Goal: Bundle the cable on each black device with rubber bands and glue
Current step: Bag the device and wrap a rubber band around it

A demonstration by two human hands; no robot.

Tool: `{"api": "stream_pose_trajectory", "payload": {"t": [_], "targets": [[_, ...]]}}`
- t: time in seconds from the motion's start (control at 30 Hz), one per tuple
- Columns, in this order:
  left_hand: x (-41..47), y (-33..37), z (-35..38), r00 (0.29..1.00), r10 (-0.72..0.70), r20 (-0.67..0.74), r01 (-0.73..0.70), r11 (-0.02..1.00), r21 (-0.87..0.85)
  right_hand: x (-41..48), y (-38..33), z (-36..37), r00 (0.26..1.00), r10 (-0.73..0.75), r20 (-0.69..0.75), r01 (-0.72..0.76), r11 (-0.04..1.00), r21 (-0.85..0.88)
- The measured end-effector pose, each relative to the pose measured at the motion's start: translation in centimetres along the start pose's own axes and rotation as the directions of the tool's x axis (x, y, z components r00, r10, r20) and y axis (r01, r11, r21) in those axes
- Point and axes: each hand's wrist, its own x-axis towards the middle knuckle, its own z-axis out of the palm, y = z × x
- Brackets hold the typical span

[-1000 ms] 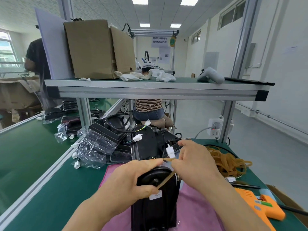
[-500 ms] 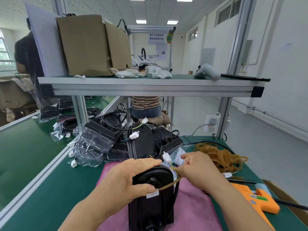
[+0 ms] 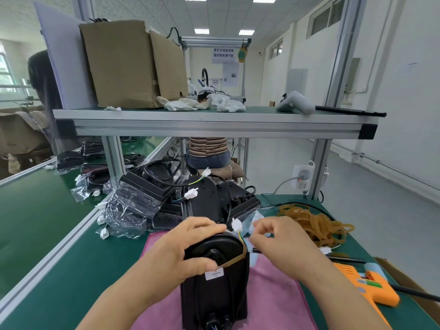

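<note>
The black device stands upright on the pink cloth, near the front edge of the green table. The left hand is wrapped over its round top, and the thumb presses one end of a rubber band against the body. From there the band runs up along the right side of the round top. The right hand is just beside it w/ fingers curled, close to the white connector. Whether it pinches the band, a wire or nothing, I cannot tell, because the fingertips are turned away.

Risks, as I judge them:
- The band looks stretched, so if the thumb slips it can snap off and the loop is lost.
- The connector and its thin wires stick up loose above the device. A band pulled over w/o care may catch the plug or leave part of the cable outside the bundle.
- The device is tall and stands on soft cloth, so a hard sideways pull could tip it.
- The orange glue gun lies at the right, near the forearm — an elbow could knock it, and the nozzle is prob. hot.

Spare bands lie in a heap behind the right hand — a lost one is easy to replace.
</note>
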Motion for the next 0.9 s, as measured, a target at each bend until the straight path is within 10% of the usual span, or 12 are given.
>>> {"api": "stream_pose_trajectory", "payload": {"t": [0.3,0.5,0.9], "targets": [[0.4,-0.6,-1.0,0.985,-0.169,-0.01,0.164,0.964,-0.208,-0.7,-1.7,0.9,0.901,-0.313,0.299,0.251,0.941,0.228],[-0.1,-1.8,-2.3,0.884,-0.366,-0.29,0.05,0.692,-0.72,0.2,-1.8,1.5,0.894,-0.314,0.321,0.2,0.919,0.34],[-2.6,-1.7,-0.4,0.959,-0.209,-0.19,0.157,0.953,-0.259,2.3,2.0,1.3,0.85,-0.419,0.32,-0.161,0.373,0.914]]}}
